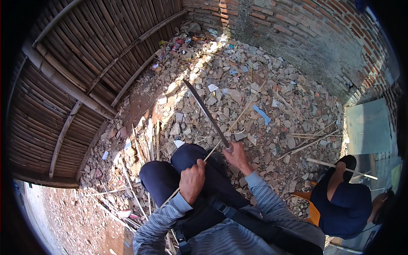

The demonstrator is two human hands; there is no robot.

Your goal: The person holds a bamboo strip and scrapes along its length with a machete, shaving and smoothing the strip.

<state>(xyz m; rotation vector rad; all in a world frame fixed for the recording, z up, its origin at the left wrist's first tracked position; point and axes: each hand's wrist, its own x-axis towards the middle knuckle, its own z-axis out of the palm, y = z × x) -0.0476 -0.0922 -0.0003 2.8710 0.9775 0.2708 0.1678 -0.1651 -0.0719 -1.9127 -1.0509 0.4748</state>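
Observation:
My right hand (239,158) is closed around the handle of a machete (206,111). Its long dark blade points away from me and to the left, with a pale line along it. A thin bamboo strip (246,108) runs slantwise from my left forearm out over the rubble. My left hand (192,180) is wrapped round this strip above my lap, the fingers folded in a fist. Near the handle end of the machete, blade and strip cross in view; I cannot tell whether they touch. My knees in dark trousers lie beneath the left hand.
Broken stone and brick rubble (293,97) covers the ground. A bamboo wall (97,46) stands left, a brick wall (289,25) behind. Loose strips (134,191) lie left of my legs. At right a person (344,204) on an orange chair (313,212) has a pale strip (325,163).

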